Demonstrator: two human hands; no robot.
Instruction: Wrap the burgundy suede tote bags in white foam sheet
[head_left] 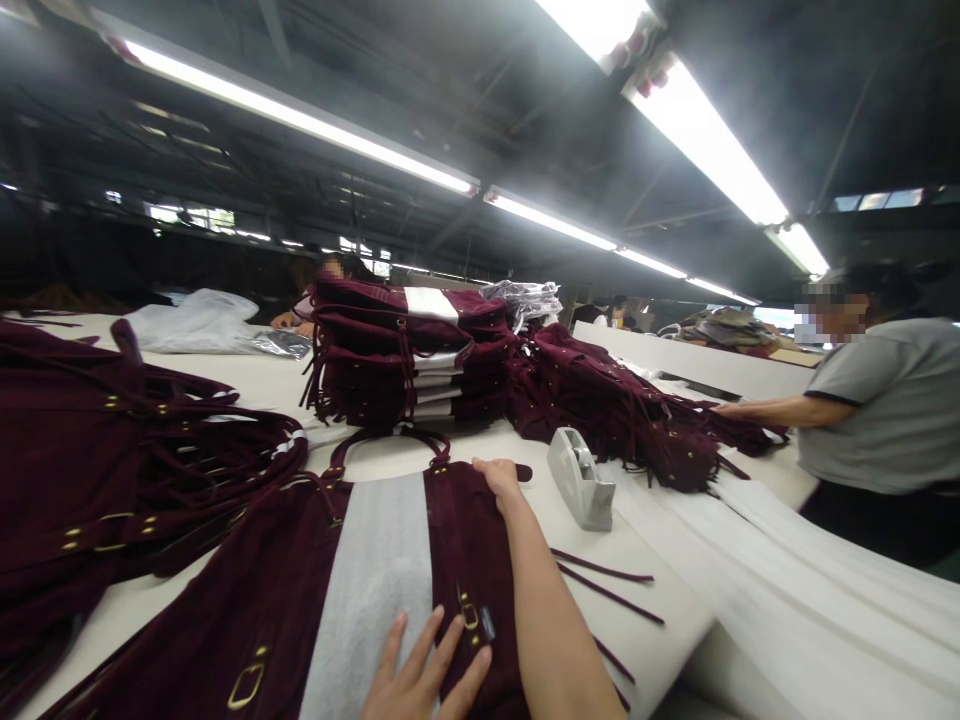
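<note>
A dark maroon handbag point(285, 560) with brass buckles lies flat in front of me, its looped handle pointing away. A pale grey-white strip point(375, 560) runs down over its middle. My left hand point(420, 670) rests on the bag's lower part with its fingers spread, across the strip's right side and close to a buckle. At the bag's top right corner, my right hand point(499, 478) is closed on the edge; some of its fingers are hidden. Beyond the handle rises a stack of similar maroon bags point(367, 350) with white bands.
A grey tape dispenser point(581, 480) stands right of the bag. More maroon bags lie at left point(67, 450) and behind it point(600, 390). White sheeting point(787, 570) hangs over the right edge. A co-worker in a grey shirt point(892, 400) handles maroon pieces at right.
</note>
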